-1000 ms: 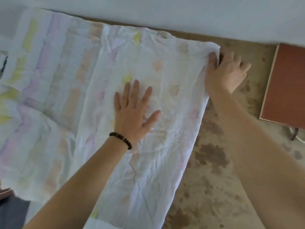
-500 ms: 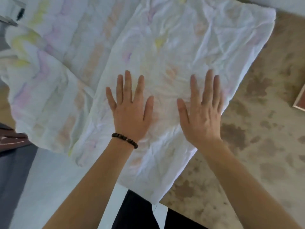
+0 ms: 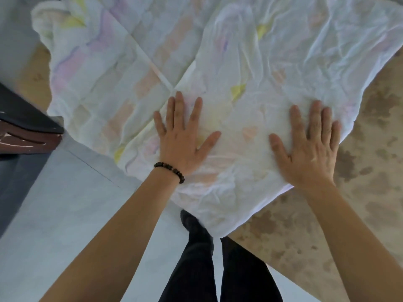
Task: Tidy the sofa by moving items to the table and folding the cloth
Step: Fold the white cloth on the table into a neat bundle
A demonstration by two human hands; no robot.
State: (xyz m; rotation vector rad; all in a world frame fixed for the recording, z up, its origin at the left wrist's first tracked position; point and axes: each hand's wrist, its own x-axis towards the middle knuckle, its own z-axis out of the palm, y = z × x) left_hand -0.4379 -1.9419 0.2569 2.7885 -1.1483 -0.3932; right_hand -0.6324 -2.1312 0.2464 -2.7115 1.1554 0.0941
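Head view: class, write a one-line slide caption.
Left hand and right hand press flat on the folded pastel cloth over a mottled brown surface.

White cloth (image 3: 250,62) patterned with faded pastel blocks of yellow, pink, peach and lilac, surface (image 3: 370,192) beneath it seen in tan mottled with darker brown blotches, beaded bracelet (image 3: 170,171) in dark brown, trousers (image 3: 196,269) in black, floor (image 3: 65,214) in pale grey-blue.

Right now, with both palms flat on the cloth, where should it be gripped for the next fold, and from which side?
Pinch the cloth at its near corner, coming from the person's own side: that corner seems to hang free past the edge, while the left hand and right hand press flat higher up.
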